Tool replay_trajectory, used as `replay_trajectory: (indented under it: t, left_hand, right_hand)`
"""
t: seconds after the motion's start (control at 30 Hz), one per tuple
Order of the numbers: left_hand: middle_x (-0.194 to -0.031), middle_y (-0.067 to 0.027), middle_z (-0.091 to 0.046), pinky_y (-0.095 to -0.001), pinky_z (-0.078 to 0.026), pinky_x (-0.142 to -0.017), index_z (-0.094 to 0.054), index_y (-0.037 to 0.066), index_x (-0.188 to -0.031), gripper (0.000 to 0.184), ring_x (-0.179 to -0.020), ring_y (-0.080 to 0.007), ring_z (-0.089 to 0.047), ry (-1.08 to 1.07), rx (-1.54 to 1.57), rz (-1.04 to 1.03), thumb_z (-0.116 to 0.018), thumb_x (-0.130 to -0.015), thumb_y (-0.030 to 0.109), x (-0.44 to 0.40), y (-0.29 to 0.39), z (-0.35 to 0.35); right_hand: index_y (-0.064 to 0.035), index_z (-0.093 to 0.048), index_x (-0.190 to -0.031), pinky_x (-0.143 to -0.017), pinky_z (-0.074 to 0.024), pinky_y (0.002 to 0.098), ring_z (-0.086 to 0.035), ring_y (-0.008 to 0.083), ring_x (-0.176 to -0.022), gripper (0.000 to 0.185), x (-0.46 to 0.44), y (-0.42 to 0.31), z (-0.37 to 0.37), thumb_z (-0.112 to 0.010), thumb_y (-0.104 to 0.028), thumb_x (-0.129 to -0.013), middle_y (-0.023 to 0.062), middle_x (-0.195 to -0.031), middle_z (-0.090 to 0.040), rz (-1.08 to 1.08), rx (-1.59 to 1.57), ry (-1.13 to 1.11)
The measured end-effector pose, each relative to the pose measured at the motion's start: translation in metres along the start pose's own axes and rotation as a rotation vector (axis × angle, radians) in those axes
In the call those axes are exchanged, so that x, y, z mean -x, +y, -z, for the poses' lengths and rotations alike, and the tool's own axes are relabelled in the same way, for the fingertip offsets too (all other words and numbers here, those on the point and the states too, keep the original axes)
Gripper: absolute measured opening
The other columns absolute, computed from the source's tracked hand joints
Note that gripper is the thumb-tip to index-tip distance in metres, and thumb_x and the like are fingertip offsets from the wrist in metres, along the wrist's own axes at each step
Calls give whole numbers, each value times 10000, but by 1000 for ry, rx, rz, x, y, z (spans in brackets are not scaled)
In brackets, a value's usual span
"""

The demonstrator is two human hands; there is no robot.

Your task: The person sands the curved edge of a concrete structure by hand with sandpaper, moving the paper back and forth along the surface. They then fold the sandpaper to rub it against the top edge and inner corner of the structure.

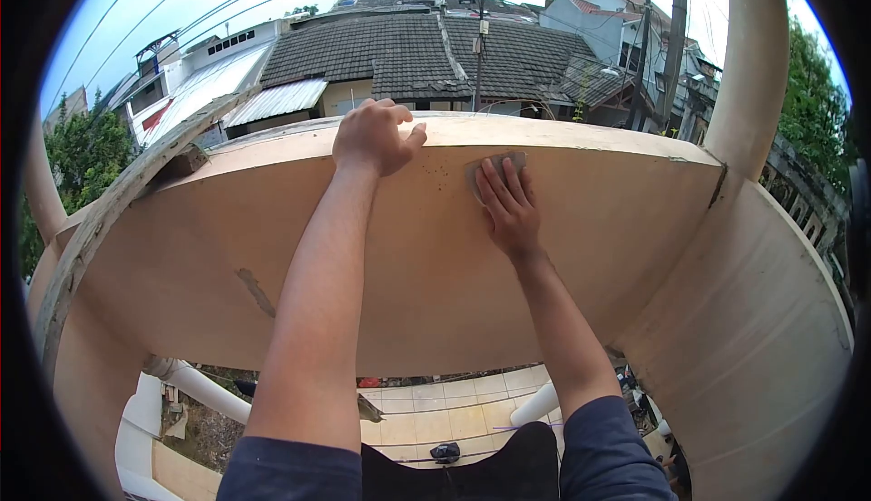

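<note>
My left hand (pixel 374 138) rests on the top edge of the peach-painted wall (pixel 435 256), its fingers bent over the ledge. Against the wall's upper face, my right hand (pixel 510 202) presses a flat grey-brown pad (pixel 515 160) with its fingers laid over it. The pad shows above and beside the fingertips, just under the ledge. Small dark specks dot the wall between my two hands. Lower left on the wall is a grey patch of chipped paint (pixel 256 291).
A rough plank (pixel 136 184) slants along the left. A round column (pixel 749 66) rises at the right. Below the wall lie a tiled floor (pixel 435 419) and white pipes (pixel 537 405). Tiled roofs (pixel 354 48) and wires are beyond.
</note>
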State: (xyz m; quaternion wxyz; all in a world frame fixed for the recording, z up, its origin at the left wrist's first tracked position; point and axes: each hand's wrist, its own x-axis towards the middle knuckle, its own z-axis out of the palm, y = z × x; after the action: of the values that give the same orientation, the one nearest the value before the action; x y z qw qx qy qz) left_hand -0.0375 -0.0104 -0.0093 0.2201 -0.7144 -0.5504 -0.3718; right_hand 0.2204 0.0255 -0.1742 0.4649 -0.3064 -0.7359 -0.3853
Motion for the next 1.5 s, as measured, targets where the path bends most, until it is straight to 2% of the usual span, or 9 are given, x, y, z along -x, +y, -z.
replay_trajectory:
  t: [0.2, 0.37, 0.57, 0.73, 0.83, 0.97, 1.03, 1.27, 1.5]
  left_hand:
    - [-1058, -46, -783, -429, -570, -1001, -831, 126, -1010, 304, -1106, -256, -713, -2, 10, 0, -717, -931, 396, -1, 2, 2]
    - [-1068, -47, -781, -442, -574, -989, -832, 139, -1017, 323, -1111, -268, -710, 0, 5, 5, -710, -935, 427, -1, 0, -1]
    - [-1100, -49, -780, -428, -569, -1013, -833, 140, -1050, 352, -1140, -262, -702, -23, 6, 8, -715, -938, 453, -1, 2, 5]
    - [-1148, -53, -782, -412, -562, -1053, -839, 140, -1061, 412, -1172, -247, -696, -72, -15, 40, -715, -942, 515, -2, 2, 7]
    - [-1082, -74, -787, -434, -582, -968, -833, 114, -1043, 489, -1113, -264, -723, 10, 7, 0, -743, -926, 581, -1, 2, 3]
    - [-1080, -70, -786, -428, -583, -969, -829, 115, -1060, 536, -1111, -267, -723, -61, -12, 23, -746, -911, 624, -1, 7, 8]
    - [-1092, -74, -785, -430, -586, -966, -830, 116, -1057, 586, -1109, -270, -726, -33, -7, 23, -745, -894, 672, -1, 8, 10]
    - [-1122, -91, -780, -435, -597, -958, -832, 102, -1045, 591, -1126, -281, -726, -41, 25, 32, -761, -890, 668, -4, 4, 5]
    - [-1209, -48, -769, -414, -564, -1068, -830, 127, -1116, 634, -1261, -219, -648, -83, -15, 39, -692, -921, 714, -3, 3, 5]
  right_hand:
    - [-110, -571, -1552, -1277, -295, 580, -418, 375, -1562, 535, 4, 21, -1, -633, -233, -1035, 64, -1657, -514, -459, 97, 298]
    - [-88, -557, -1559, -1276, -286, 589, -371, 374, -1588, 513, -7, -6, -2, -578, -248, -1072, 63, -1670, -497, 115, -35, -45]
    - [-149, -605, -1521, -1293, -288, 554, -408, 315, -1572, 491, -31, -25, -5, -621, -231, -1037, 5, -1652, -519, -279, 19, 182]
    - [-102, -572, -1553, -1286, -270, 574, -391, 368, -1576, 481, -30, -9, 0, -530, -259, -1100, 50, -1656, -515, 0, -32, 40]
    - [-80, -539, -1573, -1291, -262, 568, -405, 369, -1569, 495, -21, 9, 0, -507, -259, -1112, 75, -1662, -503, -387, 57, 280]
    - [-78, -525, -1584, -1288, -274, 558, -401, 376, -1571, 500, -26, -15, -3, -518, -232, -1108, 88, -1669, -493, -421, 121, 237]
    - [-69, -522, -1584, -1285, -291, 547, -389, 382, -1577, 515, -28, -20, 3, -550, -194, -1085, 103, -1673, -484, -47, -7, 11]
    - [-61, -535, -1569, -1290, -300, 535, -394, 350, -1579, 515, -32, 16, 5, -499, -180, -1070, 119, -1668, -486, -430, 49, 358]
    - [-133, -569, -1552, -1283, -327, 517, -445, 318, -1548, 573, -32, -6, 11, -624, -177, -983, 61, -1652, -515, -29, 38, 55]
